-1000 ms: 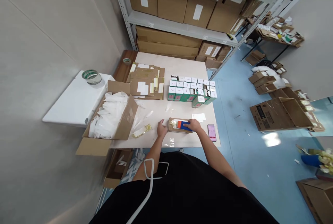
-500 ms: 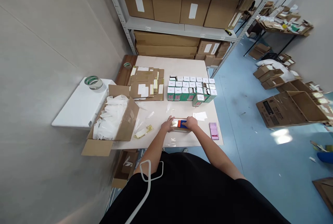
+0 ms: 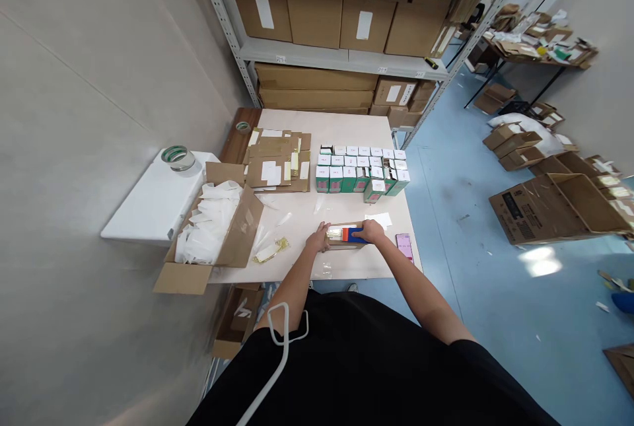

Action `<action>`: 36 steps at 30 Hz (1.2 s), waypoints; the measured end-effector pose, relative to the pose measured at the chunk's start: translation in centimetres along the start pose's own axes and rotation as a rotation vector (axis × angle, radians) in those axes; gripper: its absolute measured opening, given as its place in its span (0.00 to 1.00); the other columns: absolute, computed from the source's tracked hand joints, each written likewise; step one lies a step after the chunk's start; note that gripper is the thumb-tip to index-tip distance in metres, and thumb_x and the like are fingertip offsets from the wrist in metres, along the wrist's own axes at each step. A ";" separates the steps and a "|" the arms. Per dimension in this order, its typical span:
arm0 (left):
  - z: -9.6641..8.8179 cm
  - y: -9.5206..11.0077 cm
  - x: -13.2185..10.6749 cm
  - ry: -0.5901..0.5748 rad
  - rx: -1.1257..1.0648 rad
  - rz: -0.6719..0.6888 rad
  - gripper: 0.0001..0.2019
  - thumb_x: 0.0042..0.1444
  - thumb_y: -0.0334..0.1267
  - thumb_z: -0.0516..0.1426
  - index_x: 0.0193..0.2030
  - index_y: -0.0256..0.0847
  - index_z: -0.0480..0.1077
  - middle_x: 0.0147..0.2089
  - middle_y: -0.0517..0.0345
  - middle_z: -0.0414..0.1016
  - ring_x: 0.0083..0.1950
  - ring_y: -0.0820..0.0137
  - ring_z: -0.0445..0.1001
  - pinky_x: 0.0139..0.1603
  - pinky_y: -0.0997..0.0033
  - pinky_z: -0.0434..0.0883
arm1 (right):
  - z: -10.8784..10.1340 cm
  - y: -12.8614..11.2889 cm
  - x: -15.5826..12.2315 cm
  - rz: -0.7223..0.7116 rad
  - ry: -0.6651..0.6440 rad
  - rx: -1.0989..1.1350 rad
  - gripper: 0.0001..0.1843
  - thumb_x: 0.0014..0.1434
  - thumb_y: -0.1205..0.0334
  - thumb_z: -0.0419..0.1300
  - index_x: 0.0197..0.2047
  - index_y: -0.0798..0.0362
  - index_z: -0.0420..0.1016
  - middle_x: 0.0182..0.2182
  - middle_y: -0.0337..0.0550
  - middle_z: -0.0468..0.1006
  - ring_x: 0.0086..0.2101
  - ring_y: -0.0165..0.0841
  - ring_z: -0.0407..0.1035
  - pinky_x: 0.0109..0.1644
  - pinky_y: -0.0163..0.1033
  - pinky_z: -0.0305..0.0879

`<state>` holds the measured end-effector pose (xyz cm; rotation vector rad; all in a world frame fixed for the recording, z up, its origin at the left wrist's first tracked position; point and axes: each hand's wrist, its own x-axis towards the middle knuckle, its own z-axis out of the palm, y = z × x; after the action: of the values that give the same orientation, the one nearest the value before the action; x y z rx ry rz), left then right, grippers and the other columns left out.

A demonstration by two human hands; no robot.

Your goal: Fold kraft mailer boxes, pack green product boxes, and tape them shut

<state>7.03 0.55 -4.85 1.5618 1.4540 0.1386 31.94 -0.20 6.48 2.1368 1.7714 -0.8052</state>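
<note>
A small brown cardboard box lies near the front edge of the pale table. My left hand presses against the box's left end, fingers curled on it. My right hand grips a blue and orange tape dispenser that rests on top of the box, over a strip of shiny tape. A white slip of paper lies just behind my right hand.
Rows of small green and white boxes stand mid-table. Flattened cardboard pieces lie behind an open carton of white bags. A pink phone sits at the right edge. Tape rolls rest left. Shelves hold cartons.
My left hand has closed in from beside the box onto its left end. My right hand with the dispenser has stayed on the box top, shifting slightly.
</note>
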 end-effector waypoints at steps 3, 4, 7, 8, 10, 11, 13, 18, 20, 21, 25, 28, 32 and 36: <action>-0.3 0.0 -0.2 -0.029 0.210 0.010 0.51 0.47 0.45 0.71 0.76 0.58 0.54 0.80 0.50 0.54 0.64 0.55 0.74 0.53 0.65 0.75 | -0.7 1.3 0.1 -0.013 -0.010 -0.025 0.30 0.55 0.39 0.72 0.50 0.54 0.83 0.49 0.54 0.84 0.47 0.44 0.79 0.41 0.36 0.68; -0.5 0.0 -0.3 -0.043 0.266 0.017 0.51 0.47 0.42 0.71 0.77 0.59 0.53 0.80 0.52 0.52 0.65 0.54 0.73 0.53 0.65 0.75 | -1.1 2.1 0.1 -0.011 -0.009 -0.034 0.30 0.56 0.39 0.72 0.50 0.55 0.82 0.49 0.55 0.84 0.47 0.44 0.79 0.41 0.36 0.67; -1.2 0.1 -0.2 -0.083 0.349 0.038 0.51 0.48 0.36 0.69 0.76 0.62 0.53 0.80 0.57 0.51 0.65 0.54 0.72 0.53 0.66 0.74 | -2.2 4.9 -0.2 0.015 0.003 -0.057 0.30 0.56 0.39 0.71 0.50 0.55 0.82 0.49 0.55 0.83 0.47 0.44 0.78 0.39 0.36 0.66; -1.4 0.1 -0.2 -0.093 0.371 0.045 0.51 0.48 0.35 0.69 0.77 0.62 0.53 0.80 0.57 0.51 0.65 0.53 0.72 0.52 0.66 0.74 | -2.5 5.8 -0.3 0.023 0.006 -0.061 0.30 0.56 0.39 0.71 0.50 0.55 0.82 0.49 0.55 0.83 0.47 0.43 0.78 0.39 0.36 0.66; -1.7 0.1 0.0 -0.108 0.437 0.060 0.52 0.48 0.33 0.68 0.77 0.62 0.51 0.80 0.57 0.51 0.64 0.53 0.72 0.52 0.66 0.74 | -2.8 7.1 -0.7 0.035 0.007 -0.059 0.30 0.56 0.39 0.71 0.51 0.55 0.81 0.50 0.54 0.83 0.46 0.43 0.78 0.39 0.35 0.65; -1.7 0.2 0.0 -0.112 0.468 0.064 0.53 0.48 0.33 0.68 0.78 0.62 0.50 0.80 0.57 0.50 0.64 0.53 0.72 0.51 0.66 0.74 | -2.8 7.6 -0.8 0.038 0.007 -0.052 0.30 0.56 0.39 0.71 0.51 0.54 0.81 0.50 0.54 0.83 0.46 0.43 0.78 0.38 0.35 0.65; -1.8 0.2 0.0 -0.112 0.510 0.069 0.53 0.48 0.34 0.67 0.78 0.62 0.48 0.80 0.57 0.49 0.63 0.53 0.73 0.50 0.66 0.74 | -2.5 8.3 -1.1 0.043 0.003 -0.025 0.29 0.56 0.38 0.71 0.50 0.53 0.82 0.50 0.54 0.83 0.46 0.42 0.78 0.38 0.35 0.65; -1.7 0.2 -0.2 -0.125 0.541 0.071 0.54 0.49 0.36 0.67 0.79 0.61 0.45 0.81 0.56 0.47 0.63 0.52 0.72 0.52 0.66 0.73 | -1.7 11.1 -1.4 0.077 -0.003 0.008 0.29 0.54 0.39 0.72 0.48 0.54 0.82 0.49 0.54 0.83 0.45 0.43 0.78 0.37 0.36 0.64; -1.7 0.4 -0.2 -0.128 0.533 0.065 0.54 0.48 0.36 0.67 0.79 0.60 0.46 0.81 0.55 0.46 0.64 0.52 0.72 0.54 0.65 0.73 | -1.5 12.7 -1.4 0.115 0.011 0.012 0.29 0.54 0.39 0.72 0.49 0.54 0.83 0.49 0.54 0.83 0.46 0.43 0.78 0.37 0.36 0.64; -1.8 0.4 -0.2 -0.125 0.521 0.063 0.54 0.48 0.36 0.67 0.79 0.60 0.46 0.81 0.55 0.46 0.64 0.52 0.72 0.55 0.65 0.73 | -1.5 13.4 -1.4 0.132 0.019 0.018 0.29 0.55 0.40 0.72 0.49 0.54 0.83 0.49 0.54 0.83 0.46 0.43 0.78 0.37 0.36 0.64; -1.9 0.6 -0.4 -0.108 0.450 0.070 0.52 0.47 0.34 0.68 0.78 0.59 0.50 0.80 0.53 0.49 0.64 0.52 0.72 0.57 0.64 0.72 | -1.1 14.1 -1.2 0.160 0.048 0.016 0.27 0.55 0.41 0.72 0.48 0.53 0.84 0.48 0.55 0.83 0.46 0.43 0.78 0.38 0.36 0.64; -2.2 0.5 -0.6 -0.107 0.398 0.077 0.52 0.47 0.34 0.69 0.77 0.59 0.52 0.79 0.53 0.51 0.64 0.52 0.73 0.59 0.63 0.71 | -0.8 13.3 -0.9 0.172 0.036 0.018 0.28 0.55 0.40 0.73 0.49 0.53 0.83 0.49 0.54 0.83 0.46 0.43 0.78 0.38 0.36 0.65; -2.9 -0.2 -1.0 -0.100 0.301 0.106 0.51 0.46 0.32 0.71 0.75 0.56 0.54 0.81 0.51 0.48 0.64 0.52 0.73 0.63 0.61 0.70 | -0.6 12.3 -1.1 0.178 0.015 0.040 0.30 0.55 0.39 0.72 0.51 0.53 0.82 0.49 0.53 0.83 0.46 0.42 0.79 0.39 0.35 0.65; -3.9 -1.0 -1.4 -0.083 0.152 0.117 0.49 0.44 0.29 0.73 0.72 0.51 0.59 0.81 0.48 0.49 0.67 0.50 0.69 0.65 0.58 0.69 | 0.0 10.6 -1.5 0.155 0.027 0.050 0.28 0.57 0.40 0.72 0.50 0.53 0.83 0.48 0.53 0.84 0.45 0.41 0.78 0.39 0.34 0.65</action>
<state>3.37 1.33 -2.75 1.7563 1.3341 0.0314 41.94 -3.90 5.69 2.2939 1.5896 -0.7929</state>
